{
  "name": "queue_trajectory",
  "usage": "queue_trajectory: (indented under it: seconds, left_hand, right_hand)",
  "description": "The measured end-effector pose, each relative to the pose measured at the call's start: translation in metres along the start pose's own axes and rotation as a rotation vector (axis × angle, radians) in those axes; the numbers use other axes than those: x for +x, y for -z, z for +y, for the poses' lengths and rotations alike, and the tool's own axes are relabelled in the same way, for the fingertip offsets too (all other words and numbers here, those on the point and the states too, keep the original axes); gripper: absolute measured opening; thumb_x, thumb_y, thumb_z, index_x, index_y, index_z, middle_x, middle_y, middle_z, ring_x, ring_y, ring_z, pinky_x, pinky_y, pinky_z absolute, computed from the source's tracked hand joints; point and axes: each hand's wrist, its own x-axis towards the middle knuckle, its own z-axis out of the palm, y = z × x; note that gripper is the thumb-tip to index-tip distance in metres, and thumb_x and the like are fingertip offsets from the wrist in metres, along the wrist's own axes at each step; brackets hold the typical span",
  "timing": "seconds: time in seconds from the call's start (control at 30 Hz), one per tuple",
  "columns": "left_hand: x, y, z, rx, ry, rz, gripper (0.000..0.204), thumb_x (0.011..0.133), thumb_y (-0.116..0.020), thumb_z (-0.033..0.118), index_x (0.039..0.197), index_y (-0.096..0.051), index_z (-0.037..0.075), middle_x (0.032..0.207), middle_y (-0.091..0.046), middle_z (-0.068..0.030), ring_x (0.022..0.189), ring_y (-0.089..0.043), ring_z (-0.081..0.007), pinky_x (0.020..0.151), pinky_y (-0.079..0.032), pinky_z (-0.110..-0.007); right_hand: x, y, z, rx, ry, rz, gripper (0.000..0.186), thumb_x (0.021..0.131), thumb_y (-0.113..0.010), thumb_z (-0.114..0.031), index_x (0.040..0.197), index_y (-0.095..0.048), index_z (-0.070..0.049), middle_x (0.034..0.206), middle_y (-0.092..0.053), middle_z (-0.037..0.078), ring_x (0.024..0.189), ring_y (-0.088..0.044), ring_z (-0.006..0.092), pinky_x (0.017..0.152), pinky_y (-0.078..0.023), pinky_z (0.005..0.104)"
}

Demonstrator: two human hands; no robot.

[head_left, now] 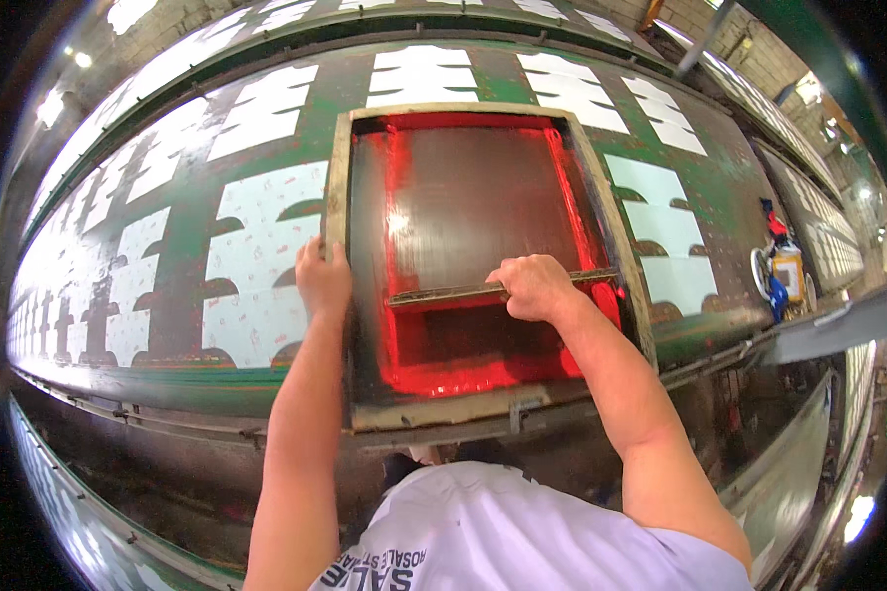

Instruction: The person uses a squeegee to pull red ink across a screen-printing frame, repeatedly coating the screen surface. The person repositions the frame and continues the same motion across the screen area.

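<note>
A wooden-framed printing screen point(339, 187) lies on the long table before me. Red ink point(443, 379) pools at its near end and streaks up both sides of the mesh point(463, 197). My right hand point(534, 288) is closed around a long, thin squeegee point(443, 293) that lies across the nearer half of the screen. At the screen's left edge, my left hand point(323, 281) grips the wooden frame, with part of its fingers hidden. The mesh beyond the squeegee looks dark, with a glossy patch at the left.
White cut fabric pieces point(266, 207) lie in rows on the green and brown table point(522, 84), left, right and beyond the screen. A metal rail point(217, 402) runs along the near edge. On the right stands a yellow-and-white container point(788, 276) with red and blue items.
</note>
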Motion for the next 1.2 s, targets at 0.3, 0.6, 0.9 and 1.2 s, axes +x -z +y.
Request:
queue_trajectory:
  seconds: [0.3, 0.6, 0.9, 1.2]
  left_hand:
    - [-0.005, 0.009, 0.025, 0.359, 0.082, -0.258, 0.066, 0.101, -0.079, 0.044, 0.144, -0.065, -0.004, 0.144, -0.069, -0.0249, 0.14, -0.063, -0.045, 0.116, -0.054, -0.053]
    - [-0.005, 0.012, 0.035, 0.528, 0.174, -0.304, 0.079, 0.096, -0.078, 0.064, 0.131, -0.072, -0.006, 0.137, -0.074, -0.0306, 0.13, -0.072, -0.0468, 0.111, -0.057, -0.056]
    - [-0.007, 0.003, 0.042, 0.631, 0.228, -0.243, 0.076, 0.096, -0.078, 0.062, 0.133, -0.073, -0.004, 0.139, -0.072, -0.0275, 0.132, -0.07, -0.0455, 0.112, -0.055, -0.057]
    - [0.002, -0.003, 0.032, 0.59, 0.201, -0.215, 0.073, 0.092, -0.085, 0.056, 0.127, -0.073, -0.006, 0.131, -0.073, -0.0292, 0.127, -0.069, -0.0481, 0.11, -0.055, -0.056]
  right_hand:
    - [-0.115, -0.033, -0.067, -0.007, 0.001, 0.125, 0.028, 0.084, -0.08, -0.018, 0.111, -0.085, -0.017, 0.105, -0.078, 0.011, 0.106, -0.078, 0.0338, 0.094, -0.063, 0.0505]
    - [-0.158, -0.057, -0.053, 0.093, 0.195, 0.246, 0.062, 0.089, -0.085, -0.062, 0.117, -0.081, -0.008, 0.12, -0.074, 0.016, 0.116, -0.068, 0.0358, 0.101, -0.056, 0.0508]
    - [-0.207, -0.049, 0.111, 0.421, -0.078, 0.674, 0.037, 0.088, -0.09, -0.016, 0.122, -0.08, -0.006, 0.13, -0.077, 0.014, 0.125, -0.07, 0.0388, 0.111, -0.055, 0.052]
    - [-0.192, -0.066, 0.19, 0.424, -0.586, 0.557, 0.084, 0.081, -0.095, -0.011, 0.156, -0.06, -0.004, 0.138, -0.07, 0.023, 0.131, -0.065, 0.0463, 0.113, -0.052, 0.0558]
